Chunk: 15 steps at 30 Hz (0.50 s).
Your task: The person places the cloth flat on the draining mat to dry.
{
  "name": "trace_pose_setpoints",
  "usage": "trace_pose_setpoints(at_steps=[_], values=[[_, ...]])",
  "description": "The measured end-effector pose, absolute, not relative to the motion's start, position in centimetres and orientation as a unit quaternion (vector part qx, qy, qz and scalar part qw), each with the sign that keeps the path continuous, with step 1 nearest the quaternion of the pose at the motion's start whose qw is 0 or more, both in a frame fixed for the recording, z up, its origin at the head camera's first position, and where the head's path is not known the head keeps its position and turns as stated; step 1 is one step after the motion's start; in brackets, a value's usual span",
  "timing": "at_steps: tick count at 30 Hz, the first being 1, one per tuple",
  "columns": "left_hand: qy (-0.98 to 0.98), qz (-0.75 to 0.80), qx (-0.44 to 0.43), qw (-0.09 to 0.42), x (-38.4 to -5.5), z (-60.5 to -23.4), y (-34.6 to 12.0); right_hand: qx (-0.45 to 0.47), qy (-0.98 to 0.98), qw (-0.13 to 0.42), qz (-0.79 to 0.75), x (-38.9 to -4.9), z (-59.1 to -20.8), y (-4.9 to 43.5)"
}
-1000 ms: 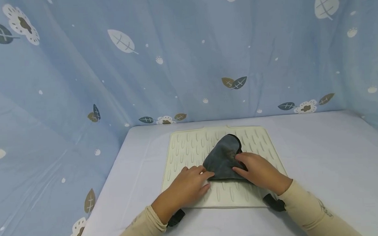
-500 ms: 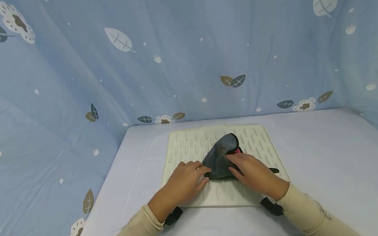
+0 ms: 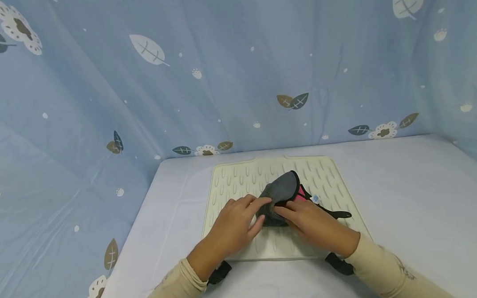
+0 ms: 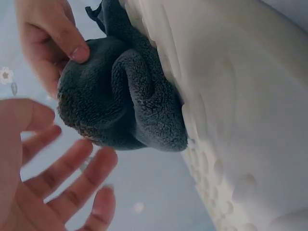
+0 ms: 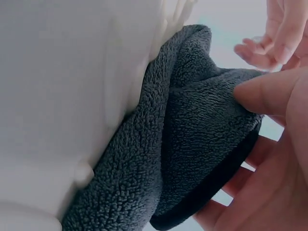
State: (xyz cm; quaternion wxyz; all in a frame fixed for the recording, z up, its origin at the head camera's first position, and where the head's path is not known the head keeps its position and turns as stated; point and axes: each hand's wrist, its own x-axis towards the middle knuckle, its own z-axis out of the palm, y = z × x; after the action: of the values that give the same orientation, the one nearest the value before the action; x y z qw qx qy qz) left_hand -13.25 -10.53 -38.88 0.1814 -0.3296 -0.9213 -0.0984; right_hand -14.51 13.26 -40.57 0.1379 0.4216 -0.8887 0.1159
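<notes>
A dark grey plush cloth with black edging lies partly folded on a cream ribbed mat. A pink patch, a small tag and a black hanging loop show along its right side. My right hand pinches the cloth's turned-over edge, thumb on the plush side and fingers behind, as the right wrist view shows. Fingers spread, my left hand is at the cloth's left end, its fingertips close to the fold.
The mat rests on a white-covered table. A blue curtain printed with leaves and flowers stands behind and to the left. Black wrist bands sit below both hands near the mat's front edge.
My right hand has moved left, folding the cloth's right part over and uncovering the pink patch, tag and loop. My left hand's fingers have lifted slightly and spread.
</notes>
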Motion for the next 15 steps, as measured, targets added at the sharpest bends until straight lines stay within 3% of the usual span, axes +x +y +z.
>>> trace_pose_setpoints(at_steps=[8,15], values=[[-0.917,-0.059,-0.369,0.141,-13.33,-39.17,-10.69,0.437,-0.885,0.130,0.094,-14.25,-40.49,13.24],[-0.923,-0.028,-0.339,0.177,-13.40,-39.45,-10.77,0.433,-0.889,0.109,0.100,-14.28,-40.72,13.16]])
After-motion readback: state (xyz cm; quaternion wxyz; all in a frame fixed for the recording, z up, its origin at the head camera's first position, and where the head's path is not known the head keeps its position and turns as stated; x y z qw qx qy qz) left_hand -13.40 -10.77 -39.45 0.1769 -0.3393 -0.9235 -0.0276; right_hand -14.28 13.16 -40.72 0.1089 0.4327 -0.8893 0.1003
